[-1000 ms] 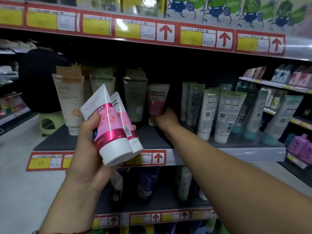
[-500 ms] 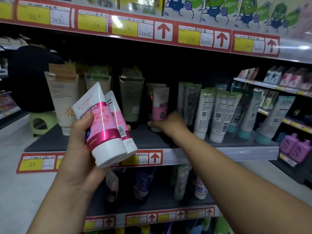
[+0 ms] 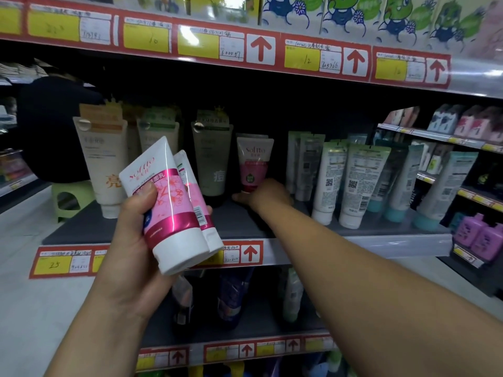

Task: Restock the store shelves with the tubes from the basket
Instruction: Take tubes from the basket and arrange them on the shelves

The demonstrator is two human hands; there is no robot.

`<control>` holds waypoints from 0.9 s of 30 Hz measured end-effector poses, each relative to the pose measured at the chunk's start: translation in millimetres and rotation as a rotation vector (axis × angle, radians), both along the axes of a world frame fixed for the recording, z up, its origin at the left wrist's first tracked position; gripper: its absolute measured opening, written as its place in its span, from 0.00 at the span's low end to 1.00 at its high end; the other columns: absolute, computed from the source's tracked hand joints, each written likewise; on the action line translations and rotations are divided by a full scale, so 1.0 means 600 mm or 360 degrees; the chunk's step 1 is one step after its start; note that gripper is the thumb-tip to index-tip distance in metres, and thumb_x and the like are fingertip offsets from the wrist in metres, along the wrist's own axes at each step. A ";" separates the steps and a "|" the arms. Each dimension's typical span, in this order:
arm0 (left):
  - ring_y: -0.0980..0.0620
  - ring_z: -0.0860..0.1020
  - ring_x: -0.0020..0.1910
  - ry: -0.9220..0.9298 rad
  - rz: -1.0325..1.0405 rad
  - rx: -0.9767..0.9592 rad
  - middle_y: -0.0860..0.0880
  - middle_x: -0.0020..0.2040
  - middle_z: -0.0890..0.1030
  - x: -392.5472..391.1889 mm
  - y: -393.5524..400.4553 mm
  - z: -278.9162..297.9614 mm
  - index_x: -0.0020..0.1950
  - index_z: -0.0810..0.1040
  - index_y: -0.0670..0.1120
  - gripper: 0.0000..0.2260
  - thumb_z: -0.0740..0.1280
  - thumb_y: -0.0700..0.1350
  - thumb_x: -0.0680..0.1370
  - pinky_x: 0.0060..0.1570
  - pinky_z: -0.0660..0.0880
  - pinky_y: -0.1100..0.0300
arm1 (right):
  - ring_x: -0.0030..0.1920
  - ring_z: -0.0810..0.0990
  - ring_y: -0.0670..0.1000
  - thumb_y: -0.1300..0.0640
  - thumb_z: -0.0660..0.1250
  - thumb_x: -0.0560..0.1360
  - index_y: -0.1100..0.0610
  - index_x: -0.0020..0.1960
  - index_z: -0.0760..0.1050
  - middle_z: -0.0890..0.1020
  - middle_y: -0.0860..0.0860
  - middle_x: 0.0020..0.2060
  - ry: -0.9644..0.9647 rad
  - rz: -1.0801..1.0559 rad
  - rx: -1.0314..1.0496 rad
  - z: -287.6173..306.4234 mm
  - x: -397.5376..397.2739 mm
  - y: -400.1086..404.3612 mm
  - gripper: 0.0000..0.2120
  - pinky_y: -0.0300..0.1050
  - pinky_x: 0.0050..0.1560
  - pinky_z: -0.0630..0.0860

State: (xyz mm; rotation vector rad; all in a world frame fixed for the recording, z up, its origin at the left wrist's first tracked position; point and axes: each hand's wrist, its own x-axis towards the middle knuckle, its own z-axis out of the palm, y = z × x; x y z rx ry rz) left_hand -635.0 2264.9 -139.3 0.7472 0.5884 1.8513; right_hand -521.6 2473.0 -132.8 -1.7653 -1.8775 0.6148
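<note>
My left hand [image 3: 130, 240] grips two pink-and-white tubes, a front tube [image 3: 168, 208] and a second tube [image 3: 196, 202] behind it, caps pointing down, in front of the middle shelf [image 3: 236, 221]. My right hand [image 3: 265, 198] reaches onto that shelf and holds the cap end of a third pink tube [image 3: 254, 164], which stands upright with its label facing me. That hand's fingers are hidden behind the tube's base. No basket is in view.
Beige tubes [image 3: 100, 164] and an olive tube [image 3: 212, 159] stand left of the pink one, green-white tubes [image 3: 353, 183] to its right. A person in dark clothes [image 3: 54, 126] and a green stool [image 3: 70, 197] are at far left. Purple bottles [image 3: 479, 238] sit at right.
My right hand drew the pink tube forward from the back of the shelf and stood it straight, label to the front. My left hand kept its two tubes, shifting slightly.
</note>
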 end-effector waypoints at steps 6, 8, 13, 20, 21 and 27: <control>0.52 0.84 0.44 -0.0009 0.0047 0.0028 0.49 0.46 0.85 0.020 -0.003 0.020 0.57 0.79 0.51 0.15 0.65 0.54 0.72 0.54 0.80 0.47 | 0.50 0.81 0.51 0.35 0.66 0.74 0.54 0.57 0.77 0.83 0.50 0.50 0.0684 0.0572 0.0007 0.044 0.066 -0.183 0.23 0.46 0.50 0.77; 0.52 0.84 0.42 0.0034 -0.0021 0.0029 0.48 0.44 0.85 0.035 0.000 0.021 0.55 0.80 0.49 0.15 0.64 0.53 0.73 0.49 0.82 0.50 | 0.48 0.83 0.50 0.42 0.64 0.78 0.54 0.58 0.79 0.85 0.51 0.49 0.1030 0.1015 -0.0682 0.044 0.079 -0.237 0.18 0.44 0.48 0.79; 0.51 0.84 0.43 0.0164 -0.0075 0.0016 0.46 0.45 0.85 0.054 0.001 0.022 0.58 0.79 0.48 0.17 0.63 0.54 0.73 0.41 0.83 0.53 | 0.50 0.83 0.51 0.55 0.68 0.76 0.61 0.61 0.78 0.84 0.55 0.51 0.1326 0.1115 -0.0926 0.045 0.099 -0.230 0.16 0.45 0.51 0.81; 0.44 0.78 0.62 0.0061 0.0102 -0.0061 0.40 0.64 0.80 0.038 -0.016 0.032 0.64 0.77 0.51 0.33 0.78 0.59 0.62 0.59 0.75 0.45 | 0.47 0.82 0.45 0.54 0.77 0.70 0.55 0.63 0.74 0.82 0.49 0.51 0.0805 0.0673 0.0105 0.058 0.087 -0.161 0.23 0.31 0.41 0.76; 0.43 0.77 0.66 0.0033 0.0106 -0.0073 0.40 0.64 0.80 0.037 -0.018 0.033 0.66 0.76 0.51 0.32 0.76 0.58 0.64 0.59 0.75 0.44 | 0.47 0.81 0.45 0.54 0.77 0.70 0.55 0.62 0.74 0.82 0.48 0.51 0.0736 0.0638 0.0172 0.053 0.083 -0.146 0.23 0.30 0.40 0.75; 0.42 0.77 0.66 0.0030 0.0101 -0.0019 0.41 0.61 0.82 0.026 -0.017 0.027 0.69 0.72 0.52 0.21 0.65 0.55 0.77 0.59 0.76 0.43 | 0.53 0.78 0.50 0.43 0.81 0.59 0.55 0.63 0.69 0.78 0.49 0.54 0.0445 0.0285 0.0125 0.008 0.053 -0.080 0.39 0.45 0.50 0.78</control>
